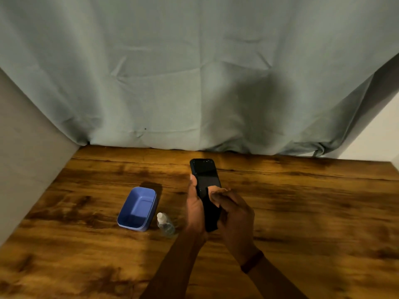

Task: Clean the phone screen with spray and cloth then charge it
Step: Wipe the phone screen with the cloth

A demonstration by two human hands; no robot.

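Head view: wiping step.
Left hand (195, 209): clasps phone (205, 175) above table (302, 212).
Right hand (234, 214): pinches what seems a cloth (219, 189) against the screen.
Spray bottle (165, 224): left of phone.
Next: finding a charger, unseen.

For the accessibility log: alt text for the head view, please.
Left hand holds a dark phone above a wooden table while the right hand presses a cloth on its screen. A small clear spray bottle stands beside an empty blue tub at left; grey-green fabric hangs behind.
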